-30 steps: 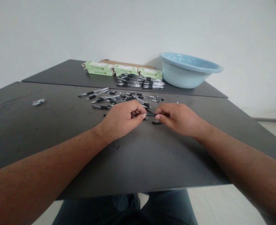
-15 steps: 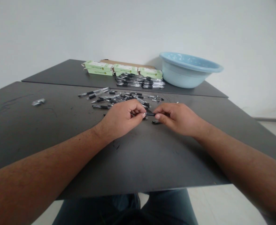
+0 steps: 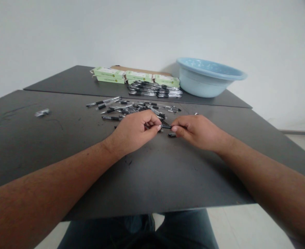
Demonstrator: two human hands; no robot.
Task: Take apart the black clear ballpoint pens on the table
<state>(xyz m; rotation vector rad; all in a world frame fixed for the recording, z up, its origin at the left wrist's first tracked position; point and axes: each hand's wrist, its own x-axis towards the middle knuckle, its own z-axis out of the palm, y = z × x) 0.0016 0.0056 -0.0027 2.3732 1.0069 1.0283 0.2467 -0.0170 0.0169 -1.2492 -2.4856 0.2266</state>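
Observation:
Between my two hands a pen (image 3: 166,127) with a dark grip lies level, just above the dark table. My left hand (image 3: 139,131) pinches one end of it with thumb and forefinger. The thumb and forefinger of my right hand (image 3: 194,129) are closed on the other end; most of the pen is hidden by fingers. Right behind my left hand spreads a loose pile of pens (image 3: 137,108), clear with black grips, partly covered by that hand. A small black pen cap (image 3: 172,135) rests on the table below my right fingertips.
Farther back is a neater stack of pens (image 3: 155,90) in front of several green and white boxes (image 3: 109,75). A blue basin (image 3: 206,81) stands at the back right. Clear plastic pieces (image 3: 42,112) lie at the left on the dark table (image 3: 152,180).
My right hand has shifted very slightly to the right, and a little more of the pen shows between the hands. My left hand stays in place.

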